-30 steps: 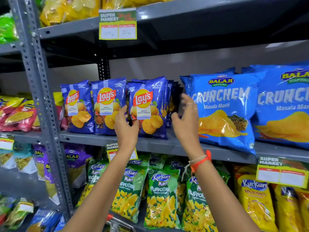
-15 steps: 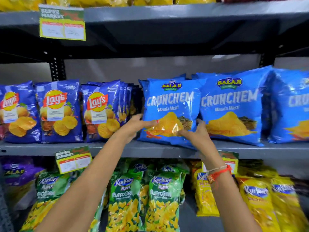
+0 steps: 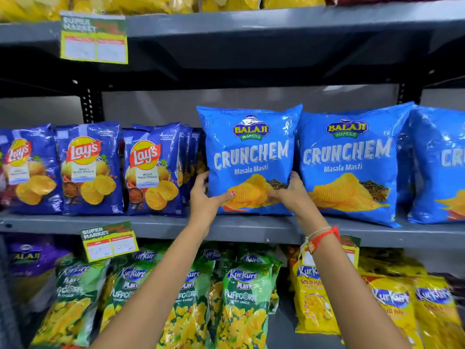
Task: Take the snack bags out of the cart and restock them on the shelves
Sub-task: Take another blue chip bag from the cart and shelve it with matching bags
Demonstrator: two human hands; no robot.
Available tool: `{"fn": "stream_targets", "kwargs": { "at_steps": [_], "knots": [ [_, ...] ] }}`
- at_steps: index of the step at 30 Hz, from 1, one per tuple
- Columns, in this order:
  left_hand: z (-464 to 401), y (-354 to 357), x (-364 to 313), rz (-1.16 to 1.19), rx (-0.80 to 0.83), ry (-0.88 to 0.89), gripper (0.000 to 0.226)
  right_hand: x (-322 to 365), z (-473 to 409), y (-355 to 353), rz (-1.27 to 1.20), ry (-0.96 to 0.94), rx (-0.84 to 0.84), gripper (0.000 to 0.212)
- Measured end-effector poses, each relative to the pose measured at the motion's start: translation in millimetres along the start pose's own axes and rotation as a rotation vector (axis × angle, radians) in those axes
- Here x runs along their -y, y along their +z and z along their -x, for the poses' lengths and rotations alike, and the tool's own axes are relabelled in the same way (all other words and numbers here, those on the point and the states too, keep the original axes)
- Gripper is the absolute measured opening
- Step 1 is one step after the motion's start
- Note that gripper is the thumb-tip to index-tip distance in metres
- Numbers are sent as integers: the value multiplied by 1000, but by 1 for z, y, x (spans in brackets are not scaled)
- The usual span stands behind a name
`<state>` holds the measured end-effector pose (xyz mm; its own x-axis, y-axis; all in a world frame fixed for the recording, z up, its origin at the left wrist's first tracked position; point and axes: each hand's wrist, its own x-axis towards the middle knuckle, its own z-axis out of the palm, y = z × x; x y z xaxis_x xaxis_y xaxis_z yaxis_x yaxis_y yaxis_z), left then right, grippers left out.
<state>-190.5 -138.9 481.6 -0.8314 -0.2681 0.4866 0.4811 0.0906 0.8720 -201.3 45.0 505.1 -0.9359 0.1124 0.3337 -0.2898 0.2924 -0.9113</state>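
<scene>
On the shelf [image 3: 251,226], both hands [image 3: 251,195] grip Crunchem bag [image 3: 249,152].

bare arms, red wrist thread [image 3: 320,238]

We stretch both bare arms up and forward. Our left hand [image 3: 205,197] curls its fingers, thumb pointing right with a red nail. Our right hand [image 3: 289,195] curls too, fingers reaching up. The hands face each other, a little apart. Red and white threads ring our right wrist.
</scene>
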Motion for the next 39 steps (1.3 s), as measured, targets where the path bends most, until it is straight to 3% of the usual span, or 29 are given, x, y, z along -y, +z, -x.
{"fn": "stream_targets", "kwargs": {
  "at_steps": [4,10,17,20,23,26,31,34,39],
  "knots": [
    [3,5,-1,-46,-14,35,67,-11,4,2,16,-13,-20,83],
    [6,7,-5,-29,-95,88,81,-2,21,0,217,-297,-224,86],
    [43,48,-45,-166,-349,629,67,17,53,-49,126,-530,-576,71],
    [63,86,-61,-130,-280,815,48,9,53,-84,147,-493,-729,67],
    [68,129,-65,-88,6,705,45,-12,48,-121,314,-355,-832,74],
    [60,169,-57,-134,154,491,67,-35,40,-147,385,-161,-689,87],
    [44,199,-32,-76,155,164,98,-55,37,-157,204,-61,-324,93],
    [45,203,-24,-47,151,43,104,-58,39,-164,229,-76,-269,83],
    [56,207,-30,0,170,60,97,-53,29,-178,202,-95,-233,67]
  ]
}}
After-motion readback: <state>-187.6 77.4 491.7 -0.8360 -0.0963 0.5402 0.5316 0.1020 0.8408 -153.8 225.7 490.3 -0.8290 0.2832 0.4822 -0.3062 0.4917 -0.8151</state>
